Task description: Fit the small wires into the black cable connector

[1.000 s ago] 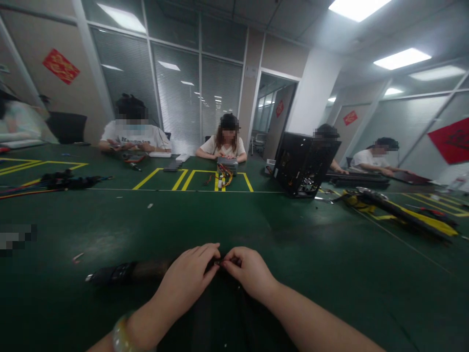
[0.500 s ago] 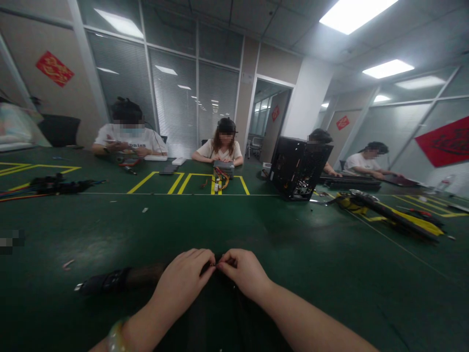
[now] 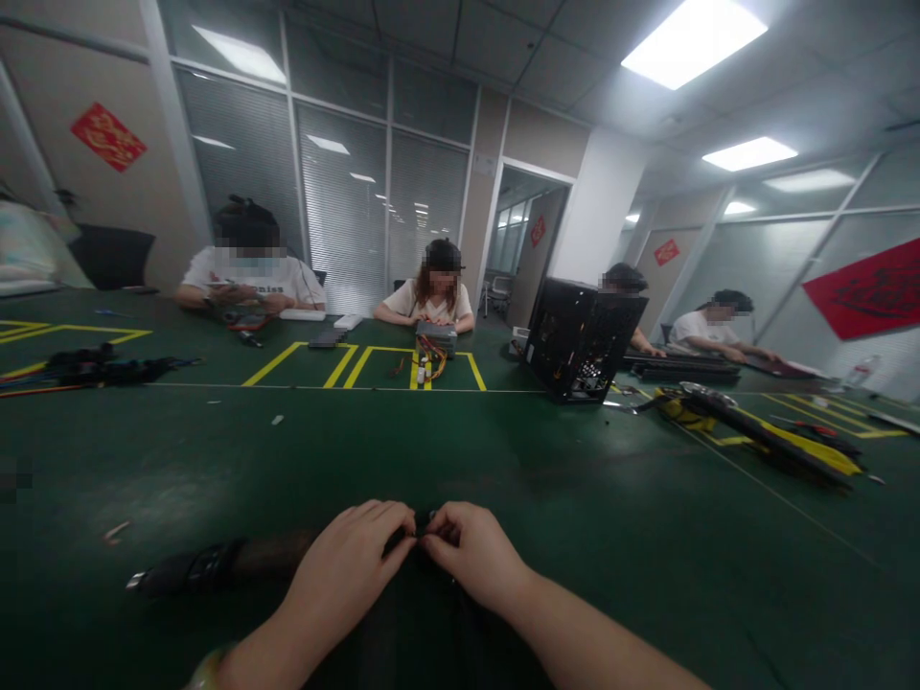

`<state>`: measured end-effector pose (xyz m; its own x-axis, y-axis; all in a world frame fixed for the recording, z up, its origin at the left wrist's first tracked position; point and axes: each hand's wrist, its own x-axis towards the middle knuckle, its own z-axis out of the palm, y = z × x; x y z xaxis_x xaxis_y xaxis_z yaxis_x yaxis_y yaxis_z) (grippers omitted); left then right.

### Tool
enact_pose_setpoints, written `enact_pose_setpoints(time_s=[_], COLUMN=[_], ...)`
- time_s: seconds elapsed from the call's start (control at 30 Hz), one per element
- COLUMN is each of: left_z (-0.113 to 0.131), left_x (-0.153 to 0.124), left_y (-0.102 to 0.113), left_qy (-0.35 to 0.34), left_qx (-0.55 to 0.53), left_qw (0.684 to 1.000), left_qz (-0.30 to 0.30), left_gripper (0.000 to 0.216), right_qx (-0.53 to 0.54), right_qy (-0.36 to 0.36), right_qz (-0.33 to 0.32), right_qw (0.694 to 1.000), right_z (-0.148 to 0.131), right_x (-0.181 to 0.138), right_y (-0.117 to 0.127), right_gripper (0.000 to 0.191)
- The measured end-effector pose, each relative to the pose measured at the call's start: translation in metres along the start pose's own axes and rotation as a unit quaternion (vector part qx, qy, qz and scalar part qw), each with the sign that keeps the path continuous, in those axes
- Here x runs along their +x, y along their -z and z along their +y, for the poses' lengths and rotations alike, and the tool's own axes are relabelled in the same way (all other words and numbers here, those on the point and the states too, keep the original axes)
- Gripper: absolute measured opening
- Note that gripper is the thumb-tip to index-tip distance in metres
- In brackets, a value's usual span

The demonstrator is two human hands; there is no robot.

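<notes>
My left hand [image 3: 352, 565] and my right hand [image 3: 467, 551] meet fingertip to fingertip at the near edge of the green table [image 3: 503, 460]. Both pinch a small dark part [image 3: 419, 530] between them; I cannot make out what it is. Under my wrists lies a dark flat object [image 3: 424, 632], mostly hidden by my forearms. A dark cylindrical tool with a metal tip [image 3: 194, 570] lies on the table just left of my left hand.
A black computer case [image 3: 579, 340] stands at mid-right. Yellow-and-black cables [image 3: 762, 431] lie at right, a cable bundle [image 3: 107, 367] at left. Across the table, a power supply with coloured wires [image 3: 435, 340] sits inside yellow tape lines. Several people sit along the far side.
My hands sit slightly lower in view and stay pinched together; the camera has tilted up a little. Nothing on the table has moved.
</notes>
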<state>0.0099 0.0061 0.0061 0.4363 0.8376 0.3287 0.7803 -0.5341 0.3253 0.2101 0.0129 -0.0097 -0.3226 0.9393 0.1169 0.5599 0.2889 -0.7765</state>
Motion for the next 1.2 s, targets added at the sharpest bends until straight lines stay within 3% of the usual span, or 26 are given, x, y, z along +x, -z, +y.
enact_pose_setpoints(time_s=[0.83, 1.2], left_z=[0.0036, 0.0033], left_x=[-0.0010, -0.0013], left_y=[0.0000, -0.0012], left_qy=[0.016, 0.008], left_qx=[-0.020, -0.015], left_qw=[1.000, 1.000], left_qz=[-0.004, 0.003], left_gripper=[0.010, 0.010], right_qx=[0.065, 0.041], right_qy=[0.002, 0.001], right_qz=[-0.004, 0.003], right_qw=[0.998, 0.999], right_z=[-0.0059, 0.0008], right_x=[0.0033, 0.0045], right_y=[0.0010, -0.0039], right_gripper=[0.008, 0.008])
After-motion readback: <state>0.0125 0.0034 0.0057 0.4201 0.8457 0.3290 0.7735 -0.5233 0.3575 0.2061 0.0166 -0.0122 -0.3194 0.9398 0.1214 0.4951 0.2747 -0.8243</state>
